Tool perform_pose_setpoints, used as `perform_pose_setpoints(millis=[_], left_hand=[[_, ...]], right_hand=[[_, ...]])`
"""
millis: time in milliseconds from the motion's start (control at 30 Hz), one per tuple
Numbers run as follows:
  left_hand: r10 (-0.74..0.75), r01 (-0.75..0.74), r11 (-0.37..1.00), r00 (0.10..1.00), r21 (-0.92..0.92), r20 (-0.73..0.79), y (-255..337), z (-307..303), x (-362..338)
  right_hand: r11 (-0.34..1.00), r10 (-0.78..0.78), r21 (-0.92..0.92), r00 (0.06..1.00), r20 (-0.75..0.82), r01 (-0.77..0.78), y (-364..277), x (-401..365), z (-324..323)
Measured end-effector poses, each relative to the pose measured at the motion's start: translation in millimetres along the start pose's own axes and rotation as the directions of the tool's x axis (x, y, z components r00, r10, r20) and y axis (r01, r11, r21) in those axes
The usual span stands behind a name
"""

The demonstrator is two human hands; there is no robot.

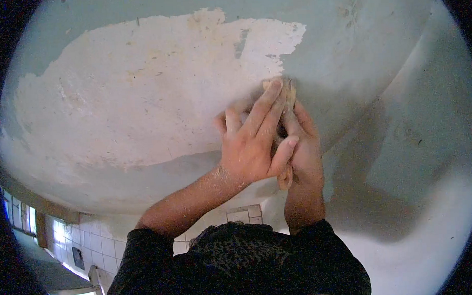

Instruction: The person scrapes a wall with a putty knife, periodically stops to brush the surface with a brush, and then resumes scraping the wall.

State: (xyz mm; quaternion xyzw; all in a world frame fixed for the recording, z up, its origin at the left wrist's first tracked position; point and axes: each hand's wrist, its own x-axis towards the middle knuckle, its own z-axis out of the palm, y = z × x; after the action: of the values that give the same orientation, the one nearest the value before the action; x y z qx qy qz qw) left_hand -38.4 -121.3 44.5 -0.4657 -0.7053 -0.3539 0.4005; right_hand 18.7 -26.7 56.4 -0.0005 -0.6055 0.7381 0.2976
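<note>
My left hand [249,147] lies over a tan, wood-like tool [285,178], its fingers stretched out and spread, two of them pressing near the tool's upper end. Fine pale dust coats its skin and wrist. From the right side, my right hand [307,145] wraps round the same tool. Most of the tool is hidden behind the hands; a rounded tan end sticks out below, and its exact kind cannot be made out. The upper end touches the wall surface [151,93] at the edge of a large whitish patch bordered by grey-green paint.
A crease [400,77] in the painted surface runs diagonally on the right. White tiles [101,243] and a window [20,209] show at lower left. The dark shirt [245,261] on my body fills the bottom middle. Shadows fall on the right-hand wall.
</note>
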Motion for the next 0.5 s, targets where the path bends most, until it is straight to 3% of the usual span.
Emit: perform_pose_setpoints(millis=[100, 200, 500], left_hand=[[0.003, -0.003, 1.000, 1.000, -0.008, -0.004, 0.3, -2.4, 2.7], [-0.018, 0.018, 0.999, 1.000, 0.033, 0.007, 4.1, -4.1, 0.1], [-0.013, 0.012, 1.000, 0.999, -0.007, -0.053, -4.0, -8.4, 9.5]], right_hand=[[0.987, 0.136, 0.086, 0.990, -0.019, -0.134, -11.1, -3.8, 3.9], [0.999, 0.016, 0.037, 0.998, 0.054, -0.018, -1.6, -2.1, -0.8], [1.000, 0.000, 0.022, 0.995, 0.098, -0.003, -12.2, 7.8, 9.8]])
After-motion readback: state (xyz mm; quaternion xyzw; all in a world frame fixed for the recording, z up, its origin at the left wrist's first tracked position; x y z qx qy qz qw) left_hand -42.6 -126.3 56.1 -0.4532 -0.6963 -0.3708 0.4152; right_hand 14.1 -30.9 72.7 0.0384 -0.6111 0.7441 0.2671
